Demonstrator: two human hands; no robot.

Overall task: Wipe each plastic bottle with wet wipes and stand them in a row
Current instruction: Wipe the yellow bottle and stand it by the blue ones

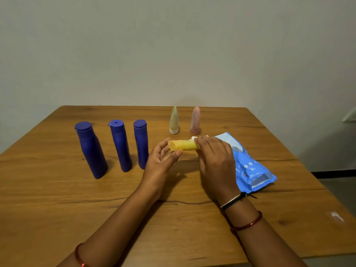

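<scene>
A small yellow plastic bottle [183,145] is held lying sideways above the wooden table [57,199], just past its centre toward 12 o'clock; it looks light, smooth and likely slippery when damp, best held near its cap end. The left hand [161,160] steadies that cap end between thumb and loosely spread fingers, while the right hand [213,157] curls round the other end with a white wet wipe [194,138]. Three blue bottles [120,145] stand at 10 o'clock, two small tubes [174,121] at 12, a blue wipes pack [250,166] at 3.
</scene>
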